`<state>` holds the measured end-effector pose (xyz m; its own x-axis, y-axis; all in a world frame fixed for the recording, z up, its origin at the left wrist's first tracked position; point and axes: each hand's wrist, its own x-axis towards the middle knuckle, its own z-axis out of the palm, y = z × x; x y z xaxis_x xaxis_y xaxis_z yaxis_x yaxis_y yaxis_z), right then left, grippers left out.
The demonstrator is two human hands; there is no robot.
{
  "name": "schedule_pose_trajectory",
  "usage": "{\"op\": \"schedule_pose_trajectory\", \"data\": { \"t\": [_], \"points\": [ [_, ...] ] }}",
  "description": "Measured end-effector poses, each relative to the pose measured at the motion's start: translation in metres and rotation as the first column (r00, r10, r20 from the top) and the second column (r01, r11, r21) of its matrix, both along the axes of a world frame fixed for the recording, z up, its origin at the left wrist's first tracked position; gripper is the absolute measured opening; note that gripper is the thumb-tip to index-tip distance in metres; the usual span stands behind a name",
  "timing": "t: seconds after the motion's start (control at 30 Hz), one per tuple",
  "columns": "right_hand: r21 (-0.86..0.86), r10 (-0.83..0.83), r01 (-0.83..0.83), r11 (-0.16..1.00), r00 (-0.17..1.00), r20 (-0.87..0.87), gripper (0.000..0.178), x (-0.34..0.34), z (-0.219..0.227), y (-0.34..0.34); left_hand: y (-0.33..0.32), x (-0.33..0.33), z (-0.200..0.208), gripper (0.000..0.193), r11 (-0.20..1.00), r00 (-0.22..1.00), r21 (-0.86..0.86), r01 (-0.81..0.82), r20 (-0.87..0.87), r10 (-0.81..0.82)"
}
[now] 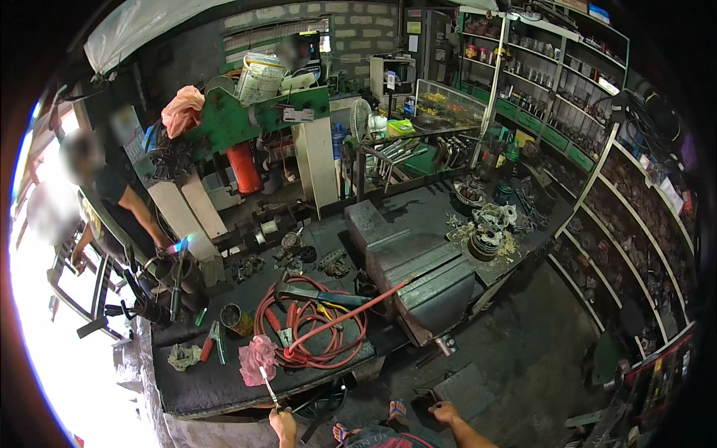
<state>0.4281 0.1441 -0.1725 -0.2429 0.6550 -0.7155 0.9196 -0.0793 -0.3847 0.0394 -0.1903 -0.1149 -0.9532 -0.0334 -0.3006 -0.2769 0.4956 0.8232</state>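
My left hand [284, 427] is closed around the lower end of a slim tool with a pale shaft [267, 384]. Its upper end reaches to a crumpled pink cloth [258, 358] at the workbench's front edge; I cannot tell what kind of tool it is. Low over the floor, my right hand [446, 412] has its fingers curled beside a dark, flat, box-like thing [464, 392]. What it holds, if anything, is too small to make out. Behind the cloth lies a coiled red cable [349, 357] with red-handled clamps, and a hammer [321, 296] rests across it.
A large bench vise [418, 272] stands mid-bench, its handle jutting over the floor. Greasy metal parts [493, 228] sit at the back right. A tin can [236, 319] and pliers [216, 342] lie left. Another person [123, 201] stands far left. Crowded shelves [627, 201] line the right.
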Motion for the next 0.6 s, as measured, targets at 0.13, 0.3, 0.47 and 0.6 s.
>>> {"op": "schedule_pose_trajectory", "data": {
  "t": [0.13,0.3,0.47,0.6],
  "points": [
    [-0.040,-0.005,0.006,0.999,1.000,0.025,0.040,0.001,-0.006,-0.003,-0.002,0.000,-0.008,0.021,0.999,0.994,-0.048,0.000,-0.112,-0.006],
    [0.032,0.194,-0.195,0.980,0.980,0.032,0.050,-0.007,0.011,-0.005,-0.009,-0.007,-0.016,0.018,0.996,0.995,-0.068,0.064,-0.076,-0.069],
    [0.183,0.684,-0.659,0.729,0.705,-0.187,0.061,-0.091,0.151,0.000,-0.008,-0.008,-0.025,0.014,0.998,0.995,-0.061,0.031,-0.089,-0.037],
    [0.541,0.919,-0.744,0.392,0.296,-0.258,0.057,-0.173,0.341,-0.007,-0.013,-0.010,-0.022,0.025,0.996,0.996,-0.019,0.090,0.002,-0.090]
  ]
}}
